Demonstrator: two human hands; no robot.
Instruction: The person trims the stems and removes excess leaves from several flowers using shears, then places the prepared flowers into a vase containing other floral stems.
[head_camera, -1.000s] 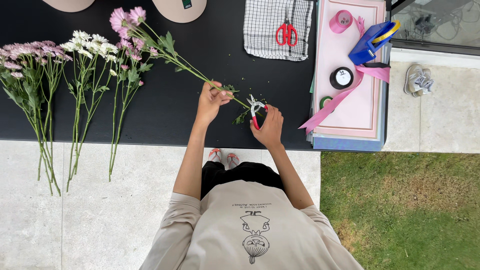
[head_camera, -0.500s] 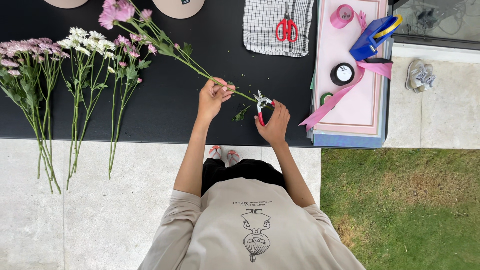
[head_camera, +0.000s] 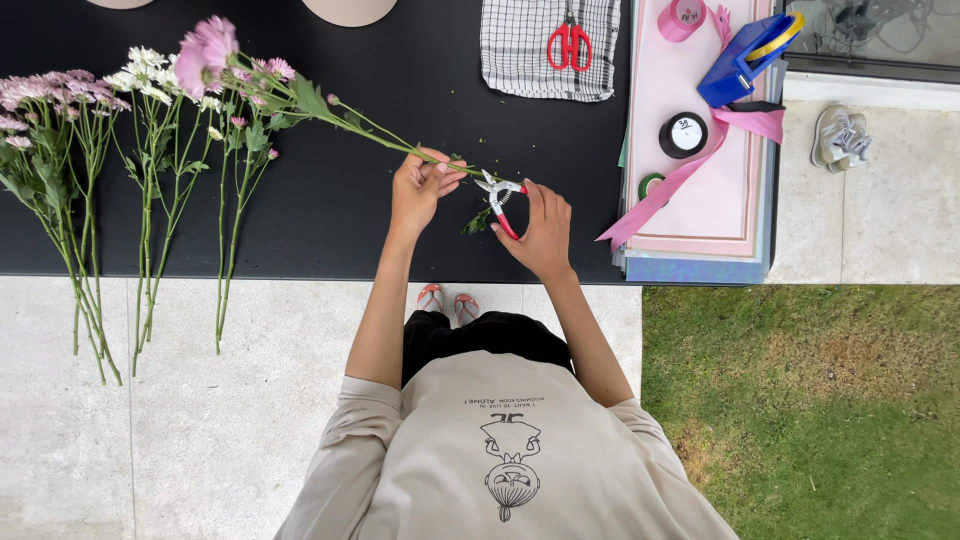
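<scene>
The pink flower stem (head_camera: 330, 108) lies slantwise above the black table (head_camera: 330, 220), bloom up at the left, cut end down at the right where the two hands meet. Largest first: the table fills the upper half of the view, with pale paving below it and grass to the right. Along its left side, other long-stemmed flowers (head_camera: 90, 190) — pink and white — lie side by side, their stems hanging past the table's near edge. To the right is a stack of pink and coloured paper sheets (head_camera: 700, 180), with a pink ribbon (head_camera: 690, 170) trailing across it, a blue dispenser (head_camera: 745, 60) and a small black reel (head_camera: 683, 135). A checked cloth (head_camera: 540, 60) at the top edge carries red-handled scissors (head_camera: 568, 42).

The left hand (head_camera: 420, 190) is closed around the lower part of the stem, pinching it near its end. The right hand (head_camera: 540, 230) is clenched on the red handles of small snips (head_camera: 500, 195), whose blades sit right at the stem's tip — whether they have closed through it I cannot tell.

As a judgement: trimming is under way. A few green scraps (head_camera: 476, 222) lie on the table just beneath the hands, so some cutting looks done, while the laid-out stems at the left seem long and unbundled, and the ribbon and paper look untouched.
</scene>
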